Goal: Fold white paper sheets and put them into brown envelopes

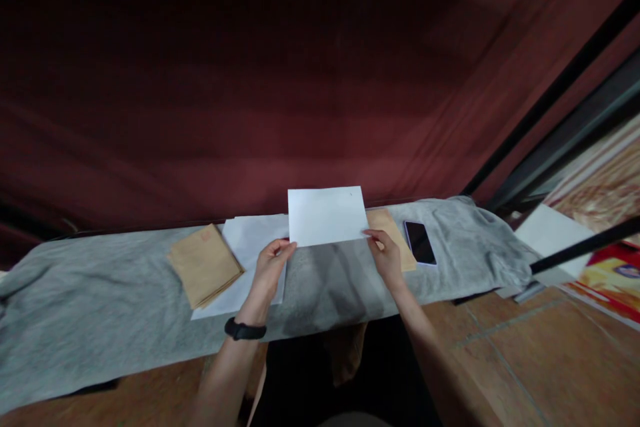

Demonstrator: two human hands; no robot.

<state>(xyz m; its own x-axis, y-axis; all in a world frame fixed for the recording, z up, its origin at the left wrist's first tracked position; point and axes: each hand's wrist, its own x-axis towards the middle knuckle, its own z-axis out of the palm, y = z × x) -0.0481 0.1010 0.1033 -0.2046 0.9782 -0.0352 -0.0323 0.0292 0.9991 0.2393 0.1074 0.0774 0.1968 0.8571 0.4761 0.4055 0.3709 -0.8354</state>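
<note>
A white sheet of paper [327,217], seemingly folded to a small rectangle, is held up over the grey cloth. My left hand [273,262] pinches its lower left corner, and a black band circles that wrist. At the lower right corner, my right hand [385,255] grips it between thumb and fingers. To the left lies a stack of brown envelopes [207,267], partly on top of white paper sheets [255,232]. Another brown envelope [395,237] rests beyond my right hand, partly hidden by the hand and the held sheet.
The grey cloth [125,293] covers a long, narrow bench-like surface. A phone [421,243] lies at the right on it. Behind rises a dark red panel [320,133]. Black bars, a white box [545,237] and a red and yellow package [613,273] stand at the far right, near the tiled floor.
</note>
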